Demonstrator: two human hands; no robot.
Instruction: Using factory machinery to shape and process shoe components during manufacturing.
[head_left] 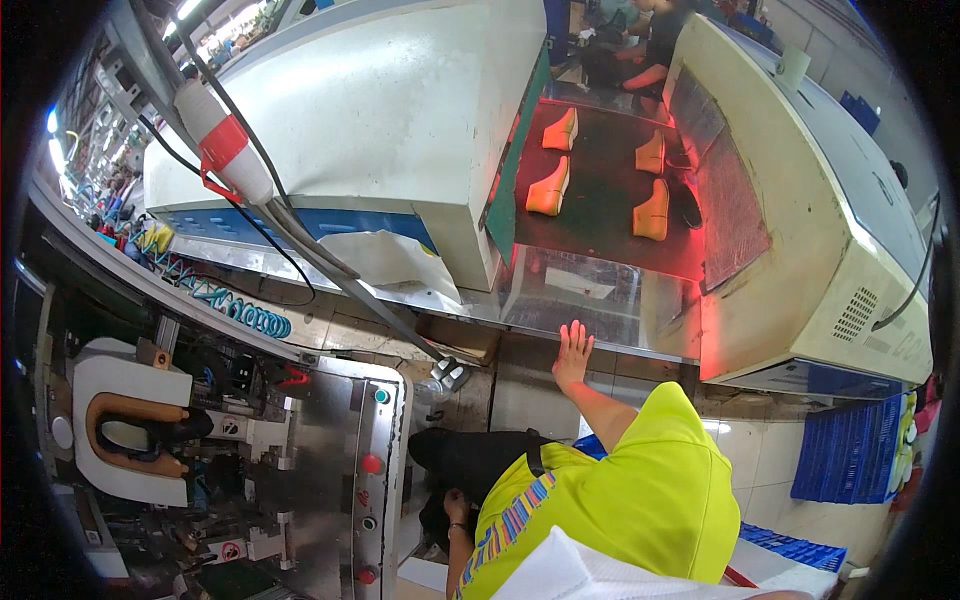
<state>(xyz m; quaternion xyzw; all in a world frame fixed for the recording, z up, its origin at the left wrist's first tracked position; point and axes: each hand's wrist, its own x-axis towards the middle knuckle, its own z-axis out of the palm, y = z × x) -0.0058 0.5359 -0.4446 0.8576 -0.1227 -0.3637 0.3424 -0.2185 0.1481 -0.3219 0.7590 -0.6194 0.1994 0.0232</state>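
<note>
My right hand point(572, 352) is open, fingers spread. It reaches out at the near edge of a metal plate point(590, 290) at the mouth of a conveyor and holds nothing. My left hand point(456, 506) hangs low beside my dark trousers. Its fingers are small and partly hidden, so their state is unclear. Beyond the plate, several pale ankle-high shoes point(548, 188), glowing orange under red light, stand in two rows on the dark conveyor belt point(600, 215). Dark shoes point(688, 207) lie at the belt's right side.
White machine housings point(360, 110) flank the belt. At left stands a machine with red and green buttons point(371, 464) and a tan U-shaped pad point(110, 432). A pole point(330, 265) slants between. Blue crates point(840, 455) are stacked at right. Another person point(655, 50) works at the far end.
</note>
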